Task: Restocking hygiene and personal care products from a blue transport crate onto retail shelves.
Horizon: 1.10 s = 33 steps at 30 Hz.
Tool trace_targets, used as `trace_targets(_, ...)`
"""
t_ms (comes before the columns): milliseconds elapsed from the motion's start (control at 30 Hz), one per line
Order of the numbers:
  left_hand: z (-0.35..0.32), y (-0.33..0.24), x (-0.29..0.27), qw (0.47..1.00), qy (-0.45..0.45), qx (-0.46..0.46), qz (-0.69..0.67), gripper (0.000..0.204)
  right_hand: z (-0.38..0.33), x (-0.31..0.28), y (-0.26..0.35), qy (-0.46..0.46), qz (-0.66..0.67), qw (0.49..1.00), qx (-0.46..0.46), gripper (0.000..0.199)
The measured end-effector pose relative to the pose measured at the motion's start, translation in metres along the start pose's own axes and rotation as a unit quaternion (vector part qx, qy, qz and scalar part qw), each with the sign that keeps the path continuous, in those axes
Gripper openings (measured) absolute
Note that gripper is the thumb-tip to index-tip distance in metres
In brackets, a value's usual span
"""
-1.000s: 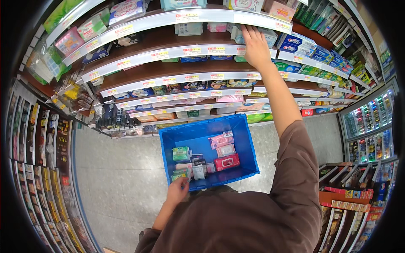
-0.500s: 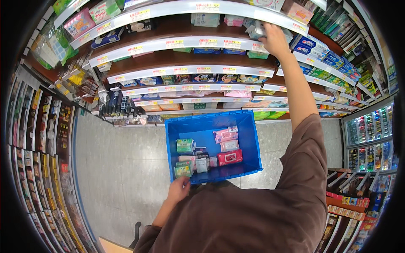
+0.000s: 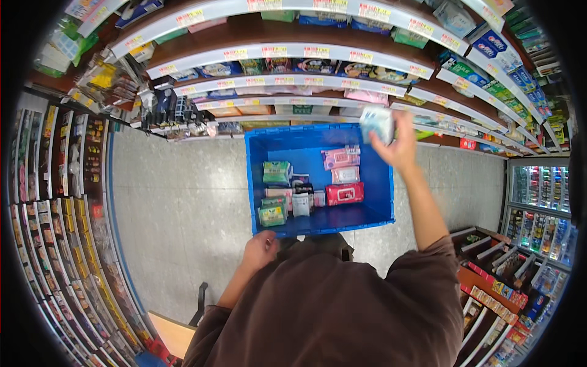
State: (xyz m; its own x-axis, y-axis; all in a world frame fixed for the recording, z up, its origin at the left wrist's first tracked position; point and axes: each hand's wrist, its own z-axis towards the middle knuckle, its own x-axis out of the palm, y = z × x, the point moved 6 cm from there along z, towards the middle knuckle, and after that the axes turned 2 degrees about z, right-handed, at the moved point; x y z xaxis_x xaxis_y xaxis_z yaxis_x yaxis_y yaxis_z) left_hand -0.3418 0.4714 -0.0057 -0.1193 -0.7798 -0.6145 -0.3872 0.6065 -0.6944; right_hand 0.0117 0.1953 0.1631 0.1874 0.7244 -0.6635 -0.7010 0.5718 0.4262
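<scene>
My right hand [image 3: 400, 144] is closed around a white and pale-blue soft pack [image 3: 376, 125], blurred by motion, above the far right corner of a blue plastic crate [image 3: 249, 177]. Beside the crate's near left corner is my left hand [image 3: 262, 248], fingers curled; whatever they may hold is hidden. Inside the crate on the left lie green-and-white packs [image 3: 273, 215], with a small white pack [image 3: 301, 204] beside them. Along its right part are a pink wipes pack [image 3: 341, 158], a pale pink-and-white pack [image 3: 345, 175] and a red wipes pack [image 3: 345, 193].
Stocked shelves [image 3: 293, 51] with price labels rise beyond the crate. Toothpaste boxes [image 3: 492, 43] fill the right end. Another shelf unit [image 3: 64, 202] runs along the left. Glass-door coolers [image 3: 538, 226] stand at the right, with a low display rack [image 3: 489, 275] nearer.
My right hand has come down from an upper shelf, bringing the white and pale-blue pack over the crate. The view has tilted lower. My left hand remains by the crate's near left corner.
</scene>
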Motion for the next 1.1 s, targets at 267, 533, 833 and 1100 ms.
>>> trace_targets(267,-0.003,0.010,0.005,0.999,0.042,-0.030,0.015,0.018,-0.294,0.172,-0.095,0.425,0.092,0.779,0.452,0.072)
trace_targets(533,-0.031,0.032,0.017,0.994,0.053,-0.096,0.023,0.021,-0.431,0.304,-0.100,0.586,0.078,0.711,0.381,0.077)
trace_targets(833,-0.038,0.032,0.012,0.993,0.038,-0.110,0.035,0.018,-0.411,0.299,-0.093,0.534,0.006,0.745,0.399,0.083)
trace_targets(1100,-0.001,0.004,0.012,0.999,0.018,-0.035,0.017,0.019,-0.169,0.117,-0.085,0.187,0.020,0.953,0.239,0.030)
